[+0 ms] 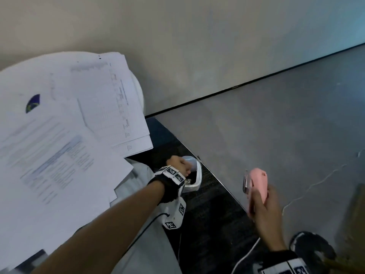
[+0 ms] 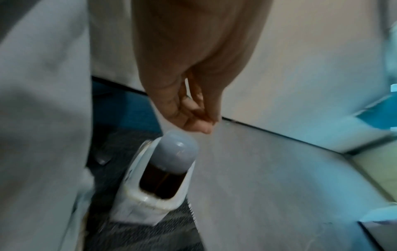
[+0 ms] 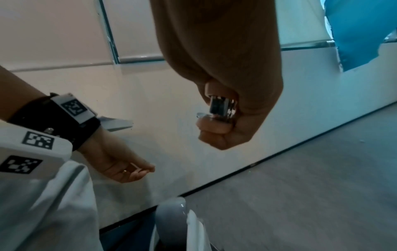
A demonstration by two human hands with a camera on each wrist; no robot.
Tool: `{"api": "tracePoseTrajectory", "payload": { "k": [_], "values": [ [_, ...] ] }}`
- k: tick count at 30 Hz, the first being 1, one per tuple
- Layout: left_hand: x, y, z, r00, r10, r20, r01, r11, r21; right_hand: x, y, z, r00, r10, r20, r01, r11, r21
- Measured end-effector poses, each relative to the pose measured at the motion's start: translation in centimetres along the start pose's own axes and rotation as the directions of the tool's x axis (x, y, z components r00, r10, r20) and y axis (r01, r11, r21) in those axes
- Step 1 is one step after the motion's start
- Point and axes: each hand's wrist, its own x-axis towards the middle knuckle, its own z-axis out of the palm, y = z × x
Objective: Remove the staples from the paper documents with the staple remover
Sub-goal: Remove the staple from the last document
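While left hand (image 1: 178, 167) hovers over small white bin (image 2: 150, 191), fingers pinched, likely dropping a pulled staple (too small to confirm). Right-hand (image 1: 263, 208) grip wrapped round pink staple remover (image 1: 256, 181), clear of papers (image 1: 59, 135) on table. Next: back to papers, find next staple.

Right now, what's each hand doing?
Left hand: pinching something small above the little bin; what it is cannot be told.
Right hand: gripping the pink staple remover.
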Motion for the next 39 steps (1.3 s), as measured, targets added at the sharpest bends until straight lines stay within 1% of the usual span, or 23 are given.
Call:
{"api": "tracePoseTrajectory", "payload": {
  "k": [2,4,5,6,8,9,10,11,12,13,14,15,17,18,20,22,24,25,28,32,34,36,39],
  "values": [
    [-3.0,2.9,-1.1,0.986,0.093,0.139,-0.096,0.995,0.021,0.2,-2.5,0.9,0.998,-0.006,0.068,-0.003,0.992,0.123],
    [-6.7,5.6,-3.1,0.943,0.173,0.283,-0.152,0.984,-0.096,0.2,-5.6,2.1,0.988,-0.01,0.153,-0.033,0.96,0.277],
    [-8.4,6.9,-4.7,0.922,0.224,0.316,-0.182,0.971,-0.157,0.1,-7.5,2.7,0.982,-0.018,0.188,-0.049,0.935,0.35],
    [-9.8,7.9,-6.8,0.909,0.281,0.306,-0.232,0.955,-0.185,-0.2,-9.6,3.4,0.971,-0.05,0.232,-0.05,0.912,0.406],
    [-11.8,8.7,-11.8,0.906,0.382,0.182,-0.35,0.918,-0.186,-0.8,-13.7,5.0,0.939,-0.14,0.313,-0.019,0.89,0.455],
    [-12.6,8.2,-14.9,0.906,0.419,0.064,-0.407,0.903,-0.14,-1.4,-15.8,6.1,0.915,-0.182,0.361,0.004,0.897,0.441],
    [-13.0,7.2,-18.2,0.896,0.439,-0.067,-0.442,0.896,-0.036,-2.3,-18.0,7.3,0.886,-0.219,0.409,0.029,0.906,0.422],
    [-12.9,6.0,-20.7,0.876,0.449,-0.177,-0.433,0.893,0.125,-2.6,-19.5,8.3,0.872,-0.239,0.427,0.057,0.916,0.397],
    [-12.9,4.2,-23.7,0.854,0.44,-0.279,-0.349,0.881,0.321,-3.4,-21.4,9.9,0.857,-0.253,0.449,0.08,0.926,0.37],
    [-12.9,2.2,-26.2,0.839,0.411,-0.357,-0.204,0.844,0.495,-4.2,-22.9,11.7,0.84,-0.258,0.477,0.099,0.938,0.333],
    [-12.8,0.2,-28.4,0.828,0.363,-0.428,-0.043,0.802,0.596,-5.1,-24.2,13.7,0.825,-0.257,0.503,0.117,0.949,0.293],
    [-12.6,-1.6,-30.3,0.819,0.286,-0.498,0.103,0.78,0.617,-5.8,-25.4,15.8,0.804,-0.265,0.533,0.145,0.956,0.257],
    [-12.6,-4.1,-32.9,0.774,0.078,-0.628,0.306,0.823,0.479,-7.1,-26.8,20.0,0.767,-0.269,0.583,0.224,0.963,0.15],
    [-12.4,-5.1,-33.7,0.739,-0.008,-0.674,0.348,0.861,0.371,-7.7,-27.2,21.8,0.754,-0.258,0.604,0.276,0.959,0.065],
    [-12.3,-6.2,-34.6,0.688,-0.094,-0.72,0.358,0.907,0.224,-8.4,-27.3,25.1,0.747,-0.233,0.623,0.374,0.922,-0.104],
    [-12.1,-6.7,-34.7,0.674,-0.098,-0.733,0.335,0.924,0.185,-8.8,-27.4,27.5,0.75,-0.233,0.619,0.454,0.862,-0.226],
    [-11.8,-6.5,-34.7,0.682,-0.091,-0.726,0.303,0.939,0.166,-8.9,-27.4,29.0,0.76,-0.246,0.602,0.521,0.783,-0.339],
    [-11.8,-6.4,-34.7,0.686,-0.105,-0.72,0.286,0.949,0.134,-8.9,-27.6,29.3,0.772,-0.244,0.586,0.524,0.766,-0.372],
    [-11.8,-6.5,-34.8,0.693,-0.149,-0.706,0.227,0.974,0.017,-9.4,-28.1,29.5,0.809,-0.19,0.556,0.464,0.788,-0.406],
    [-12.0,-6.8,-34.6,0.693,-0.054,-0.719,0.142,0.988,0.063,-9.4,-27.8,29.7,0.829,-0.212,0.518,0.464,0.778,-0.424],
    [-12.0,-7.0,-34.5,0.684,-0.023,-0.729,0.046,0.999,0.012,-9.4,-27.6,29.7,0.822,-0.234,0.52,0.47,0.794,-0.385],
    [-11.9,-7.3,-34.4,0.685,-0.01,-0.728,-0.095,0.99,-0.103,-9.4,-27.4,29.5,0.822,-0.258,0.508,0.468,0.814,-0.344],
    [-12.0,-7.7,-34.1,0.674,0.095,-0.733,-0.255,0.961,-0.11,-9.2,-27.1,29.2,0.832,-0.286,0.476,0.452,0.846,-0.282]
  ]
}}
